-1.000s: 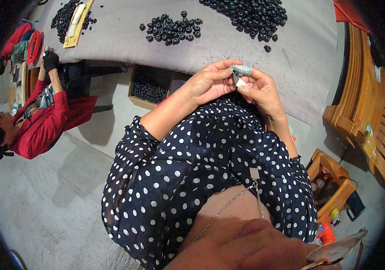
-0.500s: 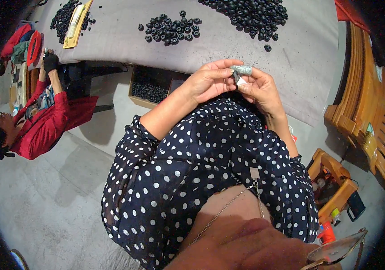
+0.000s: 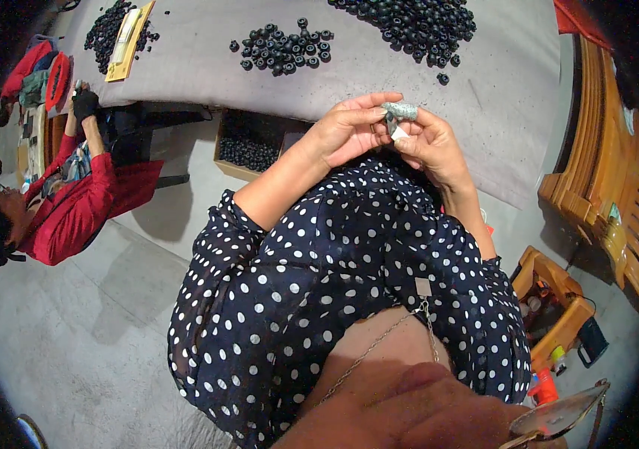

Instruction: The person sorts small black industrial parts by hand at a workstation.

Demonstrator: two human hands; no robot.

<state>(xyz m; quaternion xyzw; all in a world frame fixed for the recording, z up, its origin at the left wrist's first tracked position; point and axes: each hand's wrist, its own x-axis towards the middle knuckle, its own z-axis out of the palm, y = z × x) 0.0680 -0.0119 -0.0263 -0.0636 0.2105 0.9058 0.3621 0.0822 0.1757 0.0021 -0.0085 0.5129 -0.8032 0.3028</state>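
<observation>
Closest in, below the hands, is the navy blouse with white polka dots (image 3: 349,247); just beyond it, the left hand (image 3: 345,133) and the right hand (image 3: 435,146) meet in front of the table edge, fingertips close together. The left hand's grip is narrow, thumb and fingers pinching a small dark piece (image 3: 390,122); the right thumb and fingers close on a small white flat piece (image 3: 399,135) just beside it, and a grey-green speckled wrap (image 3: 401,111) covers the right index finger; whether the right fingers also press on the dark piece I cannot tell.

The dark piece looks light, and probably firm with a little give, like rubber or plastic; its smooth skin might slip, so a pinch across opposite sides seems surest; breakage seems unlikely; the white piece looks thin and is likely best held flat by one end.

Beyond, on the grey cloth-covered table (image 3: 514,112), lie a small cluster of round black ringed pieces (image 3: 282,51) and, farther to the right, a larger heap of similar black pieces (image 3: 416,26); below the table edge, left of the hands, a brown open box (image 3: 237,170) holds more small dark pieces.
</observation>
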